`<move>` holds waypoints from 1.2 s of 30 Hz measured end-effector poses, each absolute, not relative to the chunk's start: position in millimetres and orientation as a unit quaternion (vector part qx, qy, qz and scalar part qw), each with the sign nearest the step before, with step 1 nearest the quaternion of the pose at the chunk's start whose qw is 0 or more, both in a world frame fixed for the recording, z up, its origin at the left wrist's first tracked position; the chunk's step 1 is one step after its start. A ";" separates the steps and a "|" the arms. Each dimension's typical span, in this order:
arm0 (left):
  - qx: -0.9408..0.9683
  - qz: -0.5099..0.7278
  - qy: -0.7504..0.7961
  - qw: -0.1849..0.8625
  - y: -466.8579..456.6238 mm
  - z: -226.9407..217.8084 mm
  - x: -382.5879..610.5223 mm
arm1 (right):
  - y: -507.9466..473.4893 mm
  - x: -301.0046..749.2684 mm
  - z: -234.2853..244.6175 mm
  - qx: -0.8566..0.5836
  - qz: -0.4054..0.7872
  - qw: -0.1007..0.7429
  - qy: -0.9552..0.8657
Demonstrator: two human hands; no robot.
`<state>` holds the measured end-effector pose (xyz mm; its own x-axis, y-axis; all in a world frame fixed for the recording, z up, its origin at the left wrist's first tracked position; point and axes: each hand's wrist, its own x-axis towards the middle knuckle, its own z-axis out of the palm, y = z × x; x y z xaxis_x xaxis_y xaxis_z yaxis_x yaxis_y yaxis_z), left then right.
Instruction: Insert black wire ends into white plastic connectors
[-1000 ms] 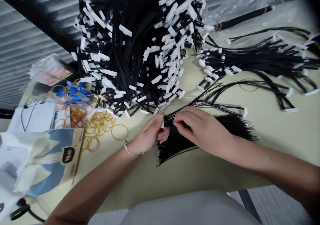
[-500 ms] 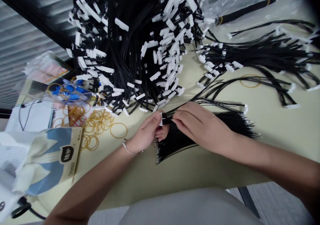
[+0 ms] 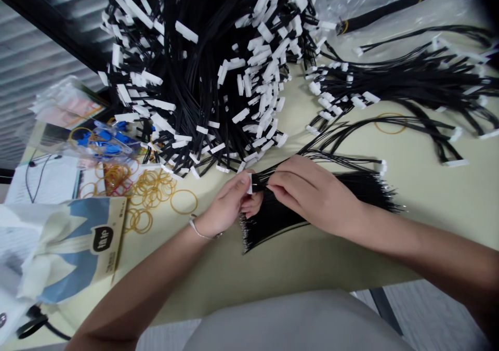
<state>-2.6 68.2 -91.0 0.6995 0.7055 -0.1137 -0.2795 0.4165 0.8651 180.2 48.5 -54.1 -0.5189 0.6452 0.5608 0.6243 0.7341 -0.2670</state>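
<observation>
Between thumb and fingers my left hand [image 3: 231,201] grips a small white connector [image 3: 250,183] with black wires running out of it to the right. Close beside it, my right hand [image 3: 312,192] is closed in a pinch on a thin black wire [image 3: 262,186] near the connector; the fingertips partly hide the wire. Under both hands lies a flat bundle of loose black wires [image 3: 273,221] with shiny metal tips at its ends. More wires from the held harness stretch away behind my right hand toward another white connector [image 3: 382,167].
A large heap of black cables with white connectors [image 3: 237,116] fills the back. Further cable bundles [image 3: 405,83] lie at the right. Yellow rubber bands [image 3: 154,190], a bag of blue parts [image 3: 107,140] and a tissue pack [image 3: 88,244] are at the left.
The hands hold nearly the same pose, with the connector and wire still pinched. The whole view has shifted slightly.
</observation>
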 end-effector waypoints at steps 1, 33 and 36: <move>0.446 0.305 0.239 0.807 68.2 -90.7 -2.5 | 48.4 179.8 -54.0 -0.369 0.019 0.329 -0.869; 0.454 0.278 0.249 0.809 72.6 -88.0 -2.0 | 43.5 175.9 -58.5 -0.406 0.031 0.347 -0.845; 0.452 0.277 0.251 0.810 72.3 -88.2 -1.9 | 44.2 176.0 -59.3 -0.401 0.032 0.347 -0.847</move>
<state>-1.9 72.3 -88.2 0.7200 0.6761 -0.1566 -0.2216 0.4378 0.8714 176.0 44.2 -59.3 -0.4364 0.7025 0.5623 0.6575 0.6755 -0.3336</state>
